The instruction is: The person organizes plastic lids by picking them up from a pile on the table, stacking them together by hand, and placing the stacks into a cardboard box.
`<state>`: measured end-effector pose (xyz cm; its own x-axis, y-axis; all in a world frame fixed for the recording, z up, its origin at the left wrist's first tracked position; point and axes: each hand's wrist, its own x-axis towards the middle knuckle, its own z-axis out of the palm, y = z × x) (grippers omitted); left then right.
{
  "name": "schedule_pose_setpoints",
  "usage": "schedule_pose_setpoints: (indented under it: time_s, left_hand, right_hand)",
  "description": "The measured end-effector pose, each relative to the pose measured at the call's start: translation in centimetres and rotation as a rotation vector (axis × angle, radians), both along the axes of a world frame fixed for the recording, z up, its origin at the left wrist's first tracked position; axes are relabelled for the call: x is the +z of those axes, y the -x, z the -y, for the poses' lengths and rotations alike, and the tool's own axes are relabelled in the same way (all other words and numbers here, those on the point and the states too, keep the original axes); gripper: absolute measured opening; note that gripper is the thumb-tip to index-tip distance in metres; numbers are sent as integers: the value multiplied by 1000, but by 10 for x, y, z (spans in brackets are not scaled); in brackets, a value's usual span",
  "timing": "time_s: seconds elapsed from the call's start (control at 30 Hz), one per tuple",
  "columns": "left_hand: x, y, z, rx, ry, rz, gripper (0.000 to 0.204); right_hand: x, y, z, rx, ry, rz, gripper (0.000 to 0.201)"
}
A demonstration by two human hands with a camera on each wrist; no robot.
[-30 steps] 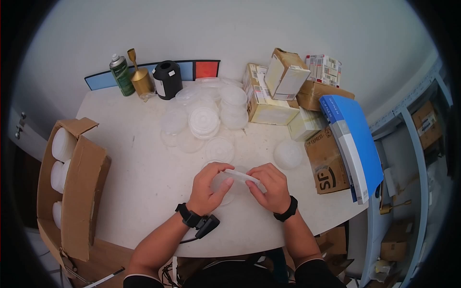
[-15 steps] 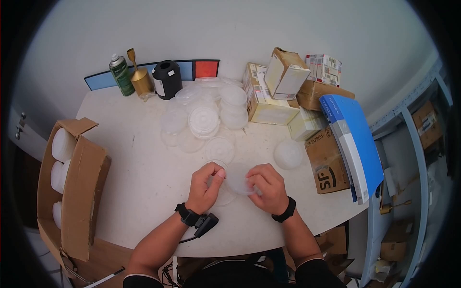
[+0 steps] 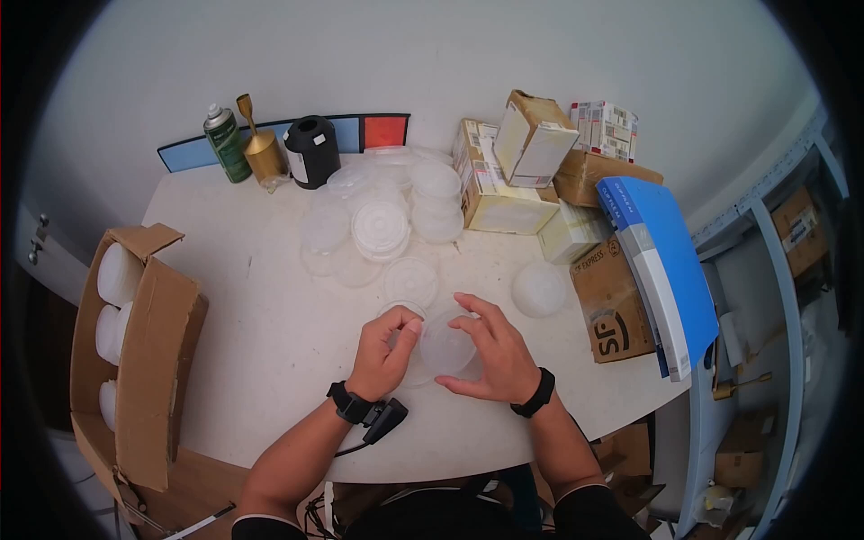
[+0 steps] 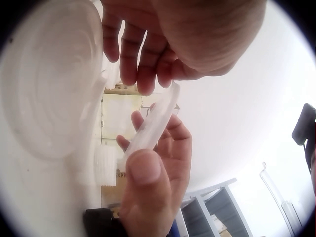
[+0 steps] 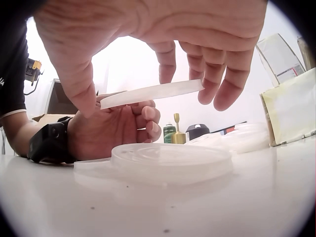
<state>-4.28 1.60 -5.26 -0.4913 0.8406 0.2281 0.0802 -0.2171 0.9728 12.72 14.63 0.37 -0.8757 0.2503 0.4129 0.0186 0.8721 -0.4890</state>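
Observation:
A translucent round plastic lid (image 3: 447,347) is held up at a tilt above the table between both hands. My left hand (image 3: 382,353) pinches its left edge between thumb and curled fingers. On the other side my right hand (image 3: 498,355) is spread, thumb and fingers apart around the lid's right part. Seen edge-on, the lid (image 5: 153,93) crosses between thumb and fingers in the right wrist view. Beneath the hands more clear lids (image 5: 170,160) lie on the table. Just beyond lies another flat lid (image 3: 411,282).
Behind are piled lids (image 3: 382,229). A short round stack (image 3: 540,290) stands right, by a cardboard box (image 3: 615,306) and blue file folder (image 3: 661,261). At left, an open carton (image 3: 148,360) holds white round stacks. A spray can (image 3: 227,144) stands at the back.
The lid has turned from edge-on to showing its face. My right hand has let go of its edge and spread wide, while my left hand keeps its pinch.

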Motion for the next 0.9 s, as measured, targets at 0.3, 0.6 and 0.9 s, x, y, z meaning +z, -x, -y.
schedule_pose_setpoints:
  time_s: [0.3, 0.6, 0.9]
  left_hand:
    - [-2, 5, -1, 85, -16, -209, 10]
    - [5, -4, 2, 65, 205, -807, 55]
    - [9, -3, 2, -5, 305, -903, 79]
  right_hand:
    - [0, -6, -13, -265, -47, -84, 63]
    - [-13, -41, -70, -849, -158, -78, 62]
    - [-20, -43, -74, -890, -124, 53, 61]
